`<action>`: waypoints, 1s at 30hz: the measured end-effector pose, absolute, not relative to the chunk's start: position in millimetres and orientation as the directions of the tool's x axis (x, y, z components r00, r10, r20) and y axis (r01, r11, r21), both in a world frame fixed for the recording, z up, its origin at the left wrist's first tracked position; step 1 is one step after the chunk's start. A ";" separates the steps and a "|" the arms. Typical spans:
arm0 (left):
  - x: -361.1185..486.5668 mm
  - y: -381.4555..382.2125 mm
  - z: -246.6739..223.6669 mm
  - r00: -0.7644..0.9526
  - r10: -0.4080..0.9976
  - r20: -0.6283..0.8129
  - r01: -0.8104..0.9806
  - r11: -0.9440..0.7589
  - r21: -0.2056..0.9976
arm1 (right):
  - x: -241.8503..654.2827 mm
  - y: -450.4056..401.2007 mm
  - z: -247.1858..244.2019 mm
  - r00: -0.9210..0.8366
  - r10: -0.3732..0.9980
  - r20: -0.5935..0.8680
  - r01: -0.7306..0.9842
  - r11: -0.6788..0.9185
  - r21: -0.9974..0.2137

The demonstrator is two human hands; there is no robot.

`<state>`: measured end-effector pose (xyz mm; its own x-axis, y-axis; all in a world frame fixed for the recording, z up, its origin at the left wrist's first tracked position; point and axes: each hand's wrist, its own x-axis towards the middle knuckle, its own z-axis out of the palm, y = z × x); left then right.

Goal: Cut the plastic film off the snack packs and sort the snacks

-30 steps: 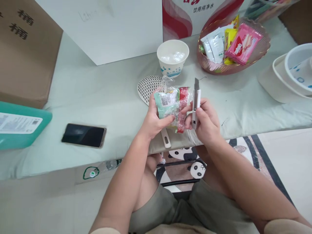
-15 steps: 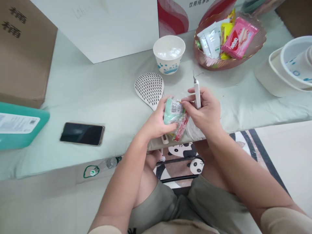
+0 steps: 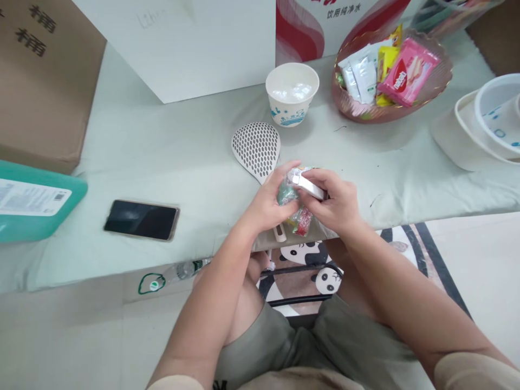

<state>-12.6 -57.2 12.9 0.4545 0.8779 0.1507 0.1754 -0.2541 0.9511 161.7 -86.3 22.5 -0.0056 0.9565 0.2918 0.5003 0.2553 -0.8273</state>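
Note:
Near the table's front edge, my left hand [image 3: 273, 203] is closed around a crinkled clear plastic packet [image 3: 301, 221] with green and red parts. My right hand [image 3: 335, 200] pinches a small white tool [image 3: 307, 186], its far end against the top of the packet. The tool's thin tip cannot be made out. Under my left hand lies a perforated grey skimmer [image 3: 257, 149], head up-left, its handle end showing below the hand. Behind the hands stands a white paper bowl [image 3: 292, 92] with blue print.
A phone [image 3: 142, 220] lies at the left, near a green container [image 3: 40, 203] and a cardboard box [image 3: 49, 81]. A pink glass bowl [image 3: 345, 103] of snacks stands back right, white tubs [image 3: 459, 130] at far right. A white box [image 3: 182, 49] stands behind.
My right hand has turned the tool from upright to slanting and brought it onto the packet. The view has shifted slightly, moving the table items right.

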 end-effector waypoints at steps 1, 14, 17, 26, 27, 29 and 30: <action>-13.2 -56.9 12.9 0.454 0.876 0.163 0.196 -0.277 0.941 | 162.1 -87.1 21.9 -0.007 0.965 0.261 0.467 0.234 -0.853; -18.2 -53.5 8.0 0.197 0.870 0.451 0.346 -0.492 0.799 | 164.4 -88.0 21.6 0.014 0.989 -0.145 -0.249 -0.137 -0.959; -18.2 -52.2 4.4 0.155 0.826 0.542 0.430 -0.550 0.716 | 159.9 -88.8 26.5 -0.161 0.962 -0.223 -0.258 -0.259 -0.931; -16.7 -53.3 4.2 0.136 0.757 0.639 0.521 -0.604 0.603 | 148.6 -92.5 27.8 -0.289 0.857 -0.427 -0.271 -0.501 -0.822; -16.6 -53.2 4.0 0.130 0.752 0.646 0.530 -0.603 0.596 | 148.6 -93.9 28.7 -0.287 0.858 -0.426 -0.293 -0.502 -0.814; -16.2 -52.8 3.2 0.115 0.746 0.656 0.548 -0.598 0.585 | 147.8 -96.7 30.2 -0.282 0.865 -0.415 -0.333 -0.494 -0.803; -15.9 -52.7 2.7 0.112 0.745 0.658 0.555 -0.596 0.580 | 146.8 -98.0 30.4 -0.288 0.867 -0.408 -0.344 -0.491 -0.800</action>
